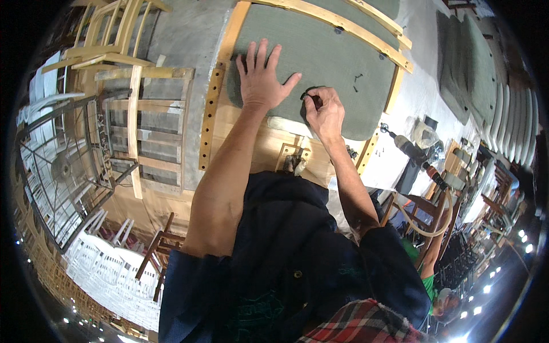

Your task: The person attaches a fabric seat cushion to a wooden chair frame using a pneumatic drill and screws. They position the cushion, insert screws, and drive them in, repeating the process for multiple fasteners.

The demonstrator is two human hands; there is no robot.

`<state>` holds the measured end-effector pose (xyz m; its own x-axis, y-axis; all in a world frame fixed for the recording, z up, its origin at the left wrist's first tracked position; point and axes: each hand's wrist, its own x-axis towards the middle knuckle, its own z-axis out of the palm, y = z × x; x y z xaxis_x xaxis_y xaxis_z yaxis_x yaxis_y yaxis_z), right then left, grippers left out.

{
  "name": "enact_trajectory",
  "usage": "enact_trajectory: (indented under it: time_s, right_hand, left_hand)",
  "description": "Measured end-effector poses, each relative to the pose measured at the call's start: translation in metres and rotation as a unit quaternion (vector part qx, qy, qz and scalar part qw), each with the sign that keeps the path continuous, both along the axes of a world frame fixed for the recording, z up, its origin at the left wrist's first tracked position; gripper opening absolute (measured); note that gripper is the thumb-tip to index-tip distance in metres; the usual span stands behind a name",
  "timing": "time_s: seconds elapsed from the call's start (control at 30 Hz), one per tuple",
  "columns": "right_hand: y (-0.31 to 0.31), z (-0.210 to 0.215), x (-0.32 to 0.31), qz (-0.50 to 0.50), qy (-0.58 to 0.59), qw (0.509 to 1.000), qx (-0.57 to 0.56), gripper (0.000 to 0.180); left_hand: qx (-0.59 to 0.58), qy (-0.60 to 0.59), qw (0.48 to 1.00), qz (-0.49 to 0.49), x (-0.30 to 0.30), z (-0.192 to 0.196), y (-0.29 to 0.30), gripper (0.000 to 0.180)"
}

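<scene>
A grey-green, cloth-like panel (303,43) with rounded corners lies in front of me. My left hand (260,83) rests flat on its left part, fingers spread and holding nothing. To the right, the thumb and fingers of my right hand (326,111) pinch a small black piece (305,95) at the panel's surface. What kind of piece it is cannot be made out, since the fingers partly cover it. A few small dark screws (357,83) lie on the panel, right of my right hand.
Wooden rails, one a strip with holes (210,117), border the panel. A power drill (409,150) with a hose lies on the right. More grey-green panels (477,68) stand beyond it. A wooden pallet (154,134) and a chair frame (117,34) are left. Another person in green (426,280) is lower right.
</scene>
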<state>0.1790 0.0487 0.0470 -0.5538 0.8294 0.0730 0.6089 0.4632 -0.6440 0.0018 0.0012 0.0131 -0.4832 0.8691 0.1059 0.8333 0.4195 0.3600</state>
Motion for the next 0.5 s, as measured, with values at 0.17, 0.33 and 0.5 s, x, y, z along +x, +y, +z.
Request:
enact_trajectory:
  time_s: [0.17,0.33,0.5]
  right_hand:
    - [0.043,0.010,-0.044,0.013,0.058,0.998,0.003,0.016]
    - [0.123,0.006,-0.109,0.136,0.077,0.968,0.196,0.014]
    - [0.150,-0.001,-0.162,0.192,0.071,0.953,0.222,0.018]
  left_hand:
    - [-0.011,-0.011,1.000,0.003,-0.002,0.002,-0.002,0.083]
    - [-0.003,-0.026,1.000,0.004,-0.001,0.003,0.001,0.083]
    - [0.017,-0.042,0.999,0.004,-0.004,0.003,-0.003,0.083]
